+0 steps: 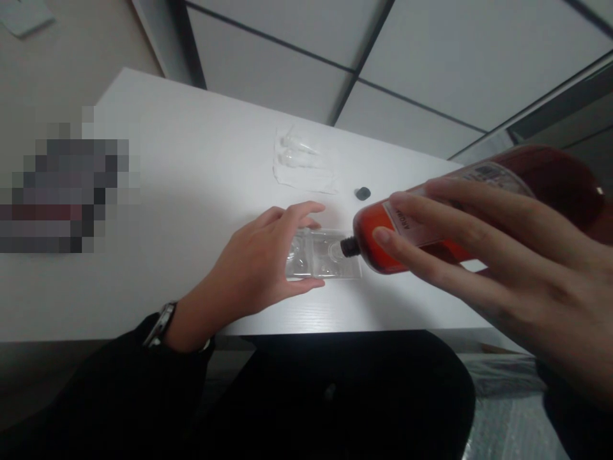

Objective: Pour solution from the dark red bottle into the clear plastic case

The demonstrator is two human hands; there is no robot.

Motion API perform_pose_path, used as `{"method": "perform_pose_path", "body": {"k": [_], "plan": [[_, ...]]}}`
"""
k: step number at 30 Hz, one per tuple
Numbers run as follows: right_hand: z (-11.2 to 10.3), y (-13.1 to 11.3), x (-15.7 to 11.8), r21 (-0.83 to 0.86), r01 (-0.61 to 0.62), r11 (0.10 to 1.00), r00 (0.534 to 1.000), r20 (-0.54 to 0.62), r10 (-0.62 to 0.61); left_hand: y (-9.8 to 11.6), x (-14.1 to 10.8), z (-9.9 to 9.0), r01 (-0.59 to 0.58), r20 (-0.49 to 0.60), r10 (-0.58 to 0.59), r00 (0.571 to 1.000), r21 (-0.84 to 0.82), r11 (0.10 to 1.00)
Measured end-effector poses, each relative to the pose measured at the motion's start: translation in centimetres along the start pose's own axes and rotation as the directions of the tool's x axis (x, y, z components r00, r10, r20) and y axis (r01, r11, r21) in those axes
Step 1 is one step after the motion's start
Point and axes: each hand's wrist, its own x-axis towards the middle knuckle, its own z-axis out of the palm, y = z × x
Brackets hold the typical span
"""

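My right hand is wrapped round a large bottle of red liquid with a white label. The bottle lies tilted toward the left, and its black threaded neck has no cap on it. Just under the neck is a small clear plastic container with what look like round openings on top. My left hand grips the container's left end, thumb on the near side and fingers on the far side. Whether any liquid is flowing I cannot tell.
A black cap lies on the white table beyond the bottle neck. Farther back is a clear plastic bag holding small pipette-like pieces. White panels rise behind the table, and a blurred-out object is at the left.
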Motion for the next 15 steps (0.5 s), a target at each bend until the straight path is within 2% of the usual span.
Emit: {"method": "perform_pose_path", "body": {"k": [3, 6, 9, 12, 15], "plan": [[0.1, -0.7, 0.4, -0.130, 0.161, 0.978, 0.986, 0.073, -0.152, -0.1, 0.1, 0.0, 0.000, 0.006, 0.000, 1.000, -0.007, 1.000], [1.9, -0.6, -0.2, -0.159, 0.182, 0.970, 0.980, -0.045, -0.191, -0.2, 0.0, -0.1, -0.007, 0.008, 0.007, 1.000, -0.017, 1.000], [4.5, -0.2, -1.4, -0.099, 0.126, 0.987, 0.977, -0.161, -0.141, -0.6, 0.0, 0.0, -0.030, 0.005, 0.030, 1.000, -0.023, 0.999], [6.8, -0.1, -2.5, 0.026, 0.027, 0.999, 0.973, -0.230, -0.021, -1.0, 0.1, 0.2, -0.054, -0.008, 0.054, 0.999, -0.022, 0.998], [8.7, -0.7, -3.5, 0.216, -0.066, 0.974, 0.951, -0.283, 0.127, -1.4, 0.2, 0.3, -0.067, -0.023, 0.066, 0.998, -0.028, 0.997]]}}
